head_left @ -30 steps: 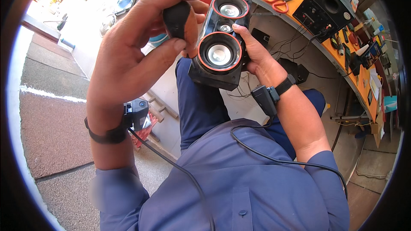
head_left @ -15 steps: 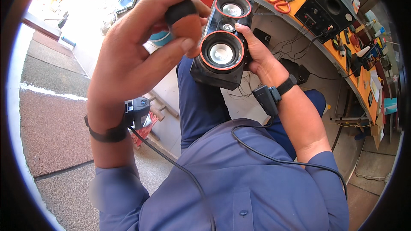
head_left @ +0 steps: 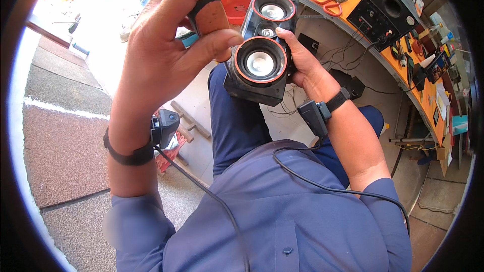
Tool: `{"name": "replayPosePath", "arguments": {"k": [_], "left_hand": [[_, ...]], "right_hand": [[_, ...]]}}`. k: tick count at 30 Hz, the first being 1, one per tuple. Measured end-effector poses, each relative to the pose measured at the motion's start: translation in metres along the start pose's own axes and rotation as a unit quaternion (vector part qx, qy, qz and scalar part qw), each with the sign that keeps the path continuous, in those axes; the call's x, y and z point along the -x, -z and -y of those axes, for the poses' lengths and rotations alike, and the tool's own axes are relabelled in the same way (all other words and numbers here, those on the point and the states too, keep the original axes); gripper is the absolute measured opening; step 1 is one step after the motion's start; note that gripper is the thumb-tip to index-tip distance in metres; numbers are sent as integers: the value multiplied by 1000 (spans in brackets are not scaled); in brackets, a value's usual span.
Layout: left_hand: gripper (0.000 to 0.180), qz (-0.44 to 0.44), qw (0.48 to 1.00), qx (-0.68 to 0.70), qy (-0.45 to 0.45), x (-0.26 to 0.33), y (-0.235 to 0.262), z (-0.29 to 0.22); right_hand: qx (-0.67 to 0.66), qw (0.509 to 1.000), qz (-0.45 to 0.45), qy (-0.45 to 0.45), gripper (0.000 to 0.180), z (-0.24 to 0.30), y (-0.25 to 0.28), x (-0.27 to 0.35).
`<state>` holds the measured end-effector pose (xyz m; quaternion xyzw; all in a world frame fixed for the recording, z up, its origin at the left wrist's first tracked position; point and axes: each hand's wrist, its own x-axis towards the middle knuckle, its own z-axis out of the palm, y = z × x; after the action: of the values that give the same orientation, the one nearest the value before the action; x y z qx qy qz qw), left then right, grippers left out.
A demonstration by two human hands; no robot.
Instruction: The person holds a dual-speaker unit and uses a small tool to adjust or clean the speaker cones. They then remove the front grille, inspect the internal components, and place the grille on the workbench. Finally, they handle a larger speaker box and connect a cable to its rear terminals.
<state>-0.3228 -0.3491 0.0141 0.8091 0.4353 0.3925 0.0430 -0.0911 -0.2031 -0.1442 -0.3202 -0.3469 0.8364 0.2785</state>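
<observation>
- Speaker [head_left: 262,55], black with red rings around two round cones, is held up in front of the person, above the lap
- The right hand [head_left: 302,65] is closed around the right side of the speaker and grips it from behind
- The left hand [head_left: 166,55] is raised just beside the speaker; its thumb and forefinger pinch a small tool handle [head_left: 209,15], brown with a black band
- Behind, an orange workbench [head_left: 428,90] carries red scissors [head_left: 330,1] and a bigger black speaker box [head_left: 385,12]
- A red tub [head_left: 237,0] stands under the bench, behind the left hand
</observation>
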Motion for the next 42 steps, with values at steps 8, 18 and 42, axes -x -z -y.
{"name": "replayPosePath", "arguments": {"k": [8,18,42], "left_hand": [[58,-19,988,150,17,3,-5,-5],[63,-6,997,76,-12,-2,-3,-4],[56,-14,998,-52,-25,-9,-1,2]], "right_hand": [[14,1000,-3,11,67,0,-3,3],[18,1000,-11,16,68,-3,-5,3],[6,1000,-4,16,62,9,8,5]]}}
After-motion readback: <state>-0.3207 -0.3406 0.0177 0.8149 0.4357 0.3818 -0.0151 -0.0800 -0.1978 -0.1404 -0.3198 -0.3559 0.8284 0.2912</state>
